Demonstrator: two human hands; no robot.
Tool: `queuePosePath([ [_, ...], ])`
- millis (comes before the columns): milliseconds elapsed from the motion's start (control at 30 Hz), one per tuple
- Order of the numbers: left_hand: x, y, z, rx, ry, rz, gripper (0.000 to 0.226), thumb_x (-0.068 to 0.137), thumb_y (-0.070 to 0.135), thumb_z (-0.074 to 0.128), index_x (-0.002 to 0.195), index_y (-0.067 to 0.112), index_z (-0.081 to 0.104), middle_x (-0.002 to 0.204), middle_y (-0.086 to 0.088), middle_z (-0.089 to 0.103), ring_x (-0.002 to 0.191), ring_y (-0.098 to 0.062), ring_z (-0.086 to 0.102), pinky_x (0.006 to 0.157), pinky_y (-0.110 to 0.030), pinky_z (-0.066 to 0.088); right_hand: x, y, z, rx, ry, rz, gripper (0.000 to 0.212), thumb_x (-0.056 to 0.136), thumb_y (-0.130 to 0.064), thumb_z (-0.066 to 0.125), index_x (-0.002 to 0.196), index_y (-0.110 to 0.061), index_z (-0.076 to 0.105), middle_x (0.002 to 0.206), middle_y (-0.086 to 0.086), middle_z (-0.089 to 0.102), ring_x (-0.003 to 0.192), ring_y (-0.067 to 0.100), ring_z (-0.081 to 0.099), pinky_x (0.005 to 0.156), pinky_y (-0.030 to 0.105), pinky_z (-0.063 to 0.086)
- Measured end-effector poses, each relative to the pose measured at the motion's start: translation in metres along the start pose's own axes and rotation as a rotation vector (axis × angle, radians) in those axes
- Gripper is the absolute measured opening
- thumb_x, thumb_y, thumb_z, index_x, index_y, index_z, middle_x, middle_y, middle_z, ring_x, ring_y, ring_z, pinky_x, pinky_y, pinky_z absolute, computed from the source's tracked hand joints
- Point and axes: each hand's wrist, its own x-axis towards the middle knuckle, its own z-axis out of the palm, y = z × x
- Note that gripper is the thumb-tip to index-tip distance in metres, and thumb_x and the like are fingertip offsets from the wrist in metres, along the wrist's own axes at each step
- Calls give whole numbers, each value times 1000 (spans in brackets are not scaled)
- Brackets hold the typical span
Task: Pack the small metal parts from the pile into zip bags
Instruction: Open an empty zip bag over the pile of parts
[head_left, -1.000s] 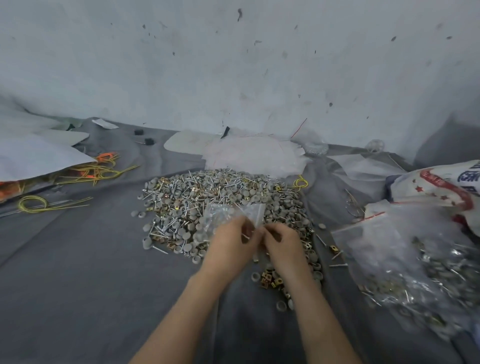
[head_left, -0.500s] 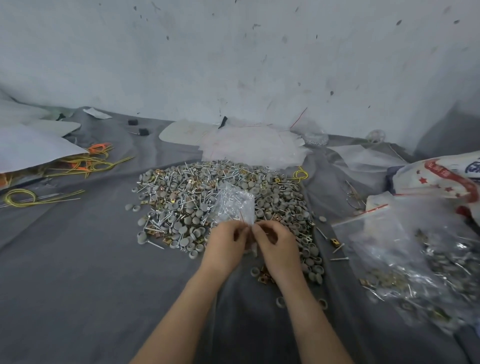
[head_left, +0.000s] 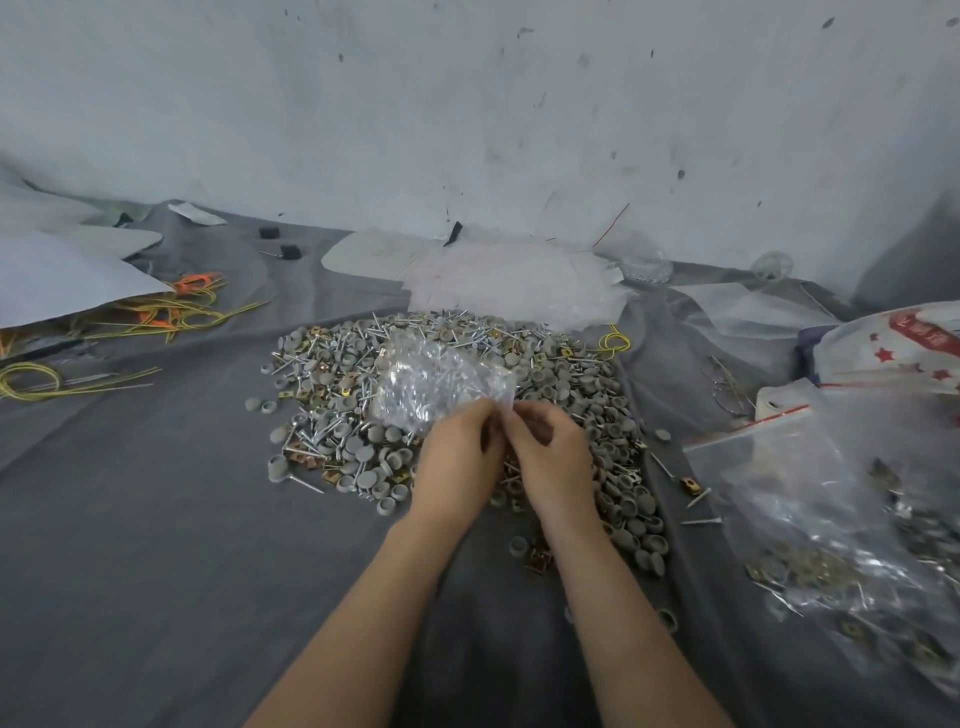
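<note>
Left hand (head_left: 457, 462): fingertips pinched shut on the near edge of the small zip bag (head_left: 441, 384), knuckles up, forearm reaching in from below.
Right hand (head_left: 553, 460): fingers curled and pinched on the same bag edge, just beside the left fingertips, the two hands nearly touching.
Small zip bag: clear and crinkled, held above the pile and fanning away up and to the left of the fingers; small shiny parts seem to sit inside, though I cannot tell how many.
Pile of metal parts (head_left: 332, 415): directly under and around the fingers, spreading left, right and beyond them; grey round caps, thin nails and brass-coloured clips mixed together.
Grey cloth (head_left: 130, 545): under everything, bare to the left of the hands.
Filled zip bags (head_left: 841, 519): well to the right of the right hand, a heap of clear bags with red seal strips, parts showing through.
Stack of empty clear bags (head_left: 519, 283): beyond the pile, farther from the fingers, against the wall (head_left: 467, 104).
Yellow and orange wire ties (head_left: 156, 317): far left of the fingers, partly under white sheets (head_left: 62, 270).
</note>
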Motion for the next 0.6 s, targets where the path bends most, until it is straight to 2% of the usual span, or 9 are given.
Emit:
queuePosePath([
  [67,-2,-6,8,6,4,44,11,91,5,52,89,8,62,82,-5,63,71,-19,57,65,-33,45,-1,7,5,9,22,-3,8,90,-14,63,97,-10,64,87,-3,68,81,2,64,75,14,51],
  [167,-2,-14,12,-11,31,53,14,93,5,51,92,7,64,85,-6,64,74,-19,58,68,-32,46,0,11,9,-28,29,-47,6,92,-12,60,95,-16,63,86,-8,66,80,-4,62,74,9,48],
  [333,-2,-15,11,-71,117,4,11,91,8,56,81,7,60,75,-5,60,67,-21,55,62,-32,42,1,13,13,-132,39,-107,22,94,-14,56,108,-2,68,101,8,71,95,15,66,88,28,51],
  [467,-6,-13,5,-171,92,-23,16,88,6,60,73,12,56,69,-6,58,64,-20,53,61,-27,40,-1,12,13,-166,94,-154,23,93,-14,58,110,-4,70,106,7,71,99,12,63,91,20,46],
  [533,-5,-14,3,-209,57,-29,16,88,7,62,73,12,58,68,-7,59,63,-17,52,60,-27,41,-1,12,12,-115,101,-107,22,93,-13,58,108,-3,71,100,3,71,95,13,64,91,26,49],
  [600,-5,-14,1,-238,14,-22,17,89,10,64,74,16,60,65,2,58,59,-5,49,57,-18,39,-1,11,10,-75,117,-57,20,93,-13,58,103,-3,72,85,-5,68,86,12,64,88,32,52],
])
